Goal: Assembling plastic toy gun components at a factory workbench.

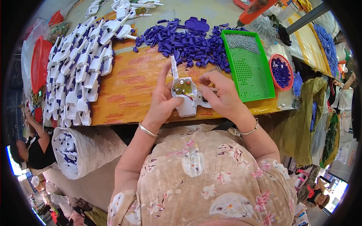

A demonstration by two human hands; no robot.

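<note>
A white plastic toy housing (186, 109) with a long narrow stem lies opened up in front of me, showing a circuit board (181, 89) and thin wires. My left hand (160, 101) grips it from the left, thumb pressed on its lower part. At its right side, my right hand (229, 98) has thumb and fingers closed around a second white piece (204, 104) with a dark round part, partly hidden by the fingers. Beyond my hands lies a heap of small purple plastic parts (188, 47).
Rows of stacked white-and-purple assemblies (81, 64) fill the table's left. On the right are a green tray (258, 88) of small metal pieces and a red basket (289, 71) of purple parts. A white sack (90, 150) stands lower left. An orange tool (254, 11) hangs at the top.
</note>
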